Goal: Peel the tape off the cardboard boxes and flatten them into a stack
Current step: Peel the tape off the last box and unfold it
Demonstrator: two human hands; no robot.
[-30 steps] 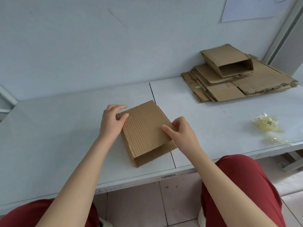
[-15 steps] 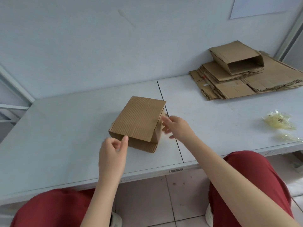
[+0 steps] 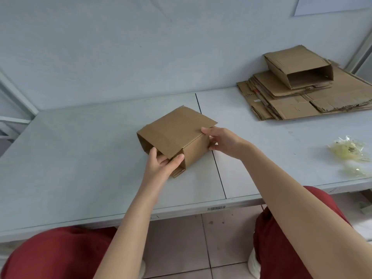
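Now we have the cardboard box (image 3: 177,133) standing on the white table (image 3: 80,158), just left of the dark seam (image 3: 218,172) between the two tabletop panels, with its right corner reaching over that seam. Our left hand (image 3: 161,164) grips the near open end, fingers tucked inside the opening and thumb pressed on the outer wall. Our right hand (image 3: 223,141) holds the right side, one finger along the top edge and the thumb low on the wall.

To the left of the box the tabletop runs wide and bare to the wall, and a broad strip lies between the box and the front edge with its barcode sticker (image 3: 216,208). The stack of flattened cardboard (image 3: 302,101) sits well apart at the far right, a half-open box (image 3: 291,65) resting on top. A wad of peeled tape (image 3: 346,151) and a smaller scrap (image 3: 355,171) lie near the right front edge.

Half a second ago our left hand hovered short of the box, touching nothing; it has since closed on the open end. The box has swung round, so its opening faces us more.
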